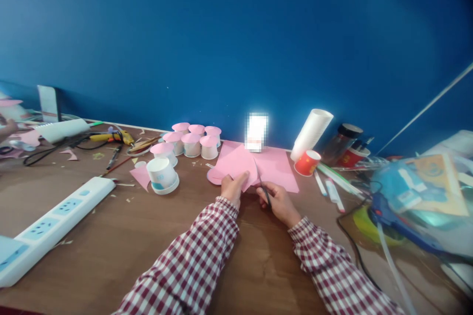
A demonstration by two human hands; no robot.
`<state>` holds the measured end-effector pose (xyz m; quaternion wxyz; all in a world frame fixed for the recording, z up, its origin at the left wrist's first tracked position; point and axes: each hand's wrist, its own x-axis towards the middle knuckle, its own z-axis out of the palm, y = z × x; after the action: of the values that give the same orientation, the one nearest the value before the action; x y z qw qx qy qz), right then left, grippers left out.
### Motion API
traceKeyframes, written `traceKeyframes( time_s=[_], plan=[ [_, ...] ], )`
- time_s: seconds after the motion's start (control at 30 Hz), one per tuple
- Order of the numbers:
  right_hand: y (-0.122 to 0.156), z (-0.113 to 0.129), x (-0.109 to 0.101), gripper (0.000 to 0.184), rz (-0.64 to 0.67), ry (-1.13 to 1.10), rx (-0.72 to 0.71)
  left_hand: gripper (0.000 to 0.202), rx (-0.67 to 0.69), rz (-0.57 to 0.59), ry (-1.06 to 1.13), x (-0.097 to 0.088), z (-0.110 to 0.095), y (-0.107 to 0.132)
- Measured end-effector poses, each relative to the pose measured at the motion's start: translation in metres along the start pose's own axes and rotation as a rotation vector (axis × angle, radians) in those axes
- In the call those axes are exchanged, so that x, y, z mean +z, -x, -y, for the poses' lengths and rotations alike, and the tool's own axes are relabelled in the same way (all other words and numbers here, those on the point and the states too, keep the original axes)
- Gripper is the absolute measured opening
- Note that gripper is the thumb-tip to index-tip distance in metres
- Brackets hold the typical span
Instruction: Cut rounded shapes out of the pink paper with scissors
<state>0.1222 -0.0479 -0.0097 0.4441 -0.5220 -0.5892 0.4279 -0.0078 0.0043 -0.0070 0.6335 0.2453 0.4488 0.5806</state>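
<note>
My left hand (pixel 232 188) is closed on the near edge of a pink paper sheet (pixel 236 161), lifting it off the brown table (pixel 111 246). My right hand (pixel 278 202) grips a pair of dark scissors (pixel 261 184), whose blades point up into the pink paper. More pink paper (pixel 281 170) lies flat under and behind it. Both sleeves are red-and-white check.
Several pink-topped white cups (pixel 192 141) stand behind; one upturned cup (pixel 161 175) is nearer. A white power strip (pixel 51 224) lies at left, a glue gun (pixel 118 136) beyond. A white cup stack (pixel 312 132), red cup (pixel 306 162), pens (pixel 332 187) and clutter sit right.
</note>
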Motion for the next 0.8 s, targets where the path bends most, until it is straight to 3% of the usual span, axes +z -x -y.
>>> traceKeyframes(
  time_s=[0.63,0.8],
  plan=[
    [0.0009,-0.0007,-0.0001,0.031,-0.002,-0.011,0.001,0.039,0.029,0.057,-0.049,-0.0042,0.0055,-0.0037],
    [0.0003,-0.0017,0.0003,0.033,-0.005,-0.024,0.000,0.040,0.022,0.027,-0.060,-0.0040,0.0072,-0.0055]
  ],
)
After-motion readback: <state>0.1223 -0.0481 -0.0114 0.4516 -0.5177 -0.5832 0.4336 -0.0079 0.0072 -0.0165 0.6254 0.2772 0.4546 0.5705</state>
